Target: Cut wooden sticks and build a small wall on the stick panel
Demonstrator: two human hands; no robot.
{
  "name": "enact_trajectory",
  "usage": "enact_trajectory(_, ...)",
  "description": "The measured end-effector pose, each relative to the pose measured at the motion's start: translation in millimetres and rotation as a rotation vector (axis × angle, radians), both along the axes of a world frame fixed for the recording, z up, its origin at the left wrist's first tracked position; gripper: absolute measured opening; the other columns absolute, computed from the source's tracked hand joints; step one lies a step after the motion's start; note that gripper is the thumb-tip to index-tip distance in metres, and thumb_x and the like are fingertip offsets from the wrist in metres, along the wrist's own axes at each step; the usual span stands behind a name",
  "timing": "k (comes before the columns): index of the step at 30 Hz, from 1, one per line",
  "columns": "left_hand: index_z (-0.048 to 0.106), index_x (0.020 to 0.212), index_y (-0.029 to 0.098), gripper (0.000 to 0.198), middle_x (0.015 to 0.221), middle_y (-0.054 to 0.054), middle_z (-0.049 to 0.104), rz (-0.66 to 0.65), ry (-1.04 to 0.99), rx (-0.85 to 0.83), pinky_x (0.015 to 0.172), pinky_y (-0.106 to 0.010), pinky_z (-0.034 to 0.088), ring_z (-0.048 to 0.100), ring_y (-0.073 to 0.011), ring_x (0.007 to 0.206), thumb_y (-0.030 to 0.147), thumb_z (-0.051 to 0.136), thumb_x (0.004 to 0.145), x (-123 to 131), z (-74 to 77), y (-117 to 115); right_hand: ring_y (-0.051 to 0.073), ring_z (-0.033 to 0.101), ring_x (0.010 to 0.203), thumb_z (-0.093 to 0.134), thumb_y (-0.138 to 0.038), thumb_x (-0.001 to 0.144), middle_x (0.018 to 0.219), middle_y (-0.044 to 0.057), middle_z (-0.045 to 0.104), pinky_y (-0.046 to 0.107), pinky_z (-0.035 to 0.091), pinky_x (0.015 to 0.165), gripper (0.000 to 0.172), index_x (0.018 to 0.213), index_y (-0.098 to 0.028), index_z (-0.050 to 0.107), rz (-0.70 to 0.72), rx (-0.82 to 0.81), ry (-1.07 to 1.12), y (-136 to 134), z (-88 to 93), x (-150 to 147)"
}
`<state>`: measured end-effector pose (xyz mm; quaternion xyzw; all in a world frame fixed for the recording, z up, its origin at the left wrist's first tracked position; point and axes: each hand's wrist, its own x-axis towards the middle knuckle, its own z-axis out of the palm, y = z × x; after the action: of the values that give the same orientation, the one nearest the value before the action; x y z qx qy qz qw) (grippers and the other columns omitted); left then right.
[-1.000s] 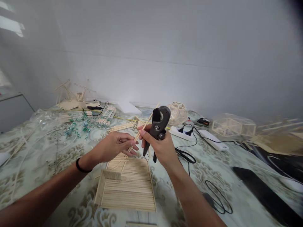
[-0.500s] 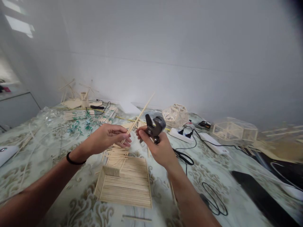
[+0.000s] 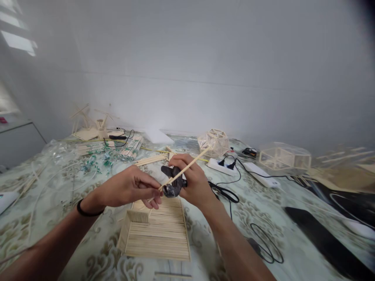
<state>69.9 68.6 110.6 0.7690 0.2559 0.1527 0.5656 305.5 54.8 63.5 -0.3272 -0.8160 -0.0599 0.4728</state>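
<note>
My left hand [image 3: 133,188] pinches the lower end of a thin wooden stick [image 3: 193,160], which slants up to the right. Wrapped round a dark cutting tool [image 3: 173,182] is my right hand [image 3: 191,177]; the tool's jaws lie at the stick, close to my left fingertips. Whether the jaws touch the stick is hard to tell. Below both hands, a flat panel of sticks [image 3: 158,238] with low walls at its left side rests on the patterned cloth. My hands hide the panel's far edge.
Geometric stick models [image 3: 215,142] stand at the back, with a white power strip [image 3: 222,167] and black cables before them. A black slab [image 3: 325,242] lies at right. Stick bundles [image 3: 131,146], green scraps and clear plastic are at back left.
My right hand has turned the tool downward and brought it to the stick beside my left fingers. The stick now leans further right, and both hands sit slightly lower.
</note>
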Motion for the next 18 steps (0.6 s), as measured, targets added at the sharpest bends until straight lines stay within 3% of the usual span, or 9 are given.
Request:
enact_trajectory(11,0.082,0.091,0.017,0.025,0.084,-0.008,0.082,-0.119,-0.025,-0.072,0.071,-0.022,0.063,0.078,-0.0180,0.072,0.038,0.068,0.094,1.6,-2.3,3.8,0.025,0.060,0.104,0.061,-0.005,0.073,0.104,0.009,0.063,0.041,0.050,0.090,0.037,0.104,-0.025,0.056,0.045,-0.001,0.019,-4.5,4.0,-1.8)
enact_trajectory(18,0.082,0.088,0.017,0.024,0.085,-0.009,0.082,-0.127,-0.059,-0.126,0.068,-0.026,0.063,0.078,-0.0212,0.072,0.037,0.070,0.092,0.2,-8.2,5.5,0.020,0.058,0.082,0.057,-0.009,0.068,0.085,0.005,0.061,0.033,0.044,0.075,0.020,0.083,-0.023,0.054,-0.022,-0.004,-0.041,-3.1,2.6,-1.2)
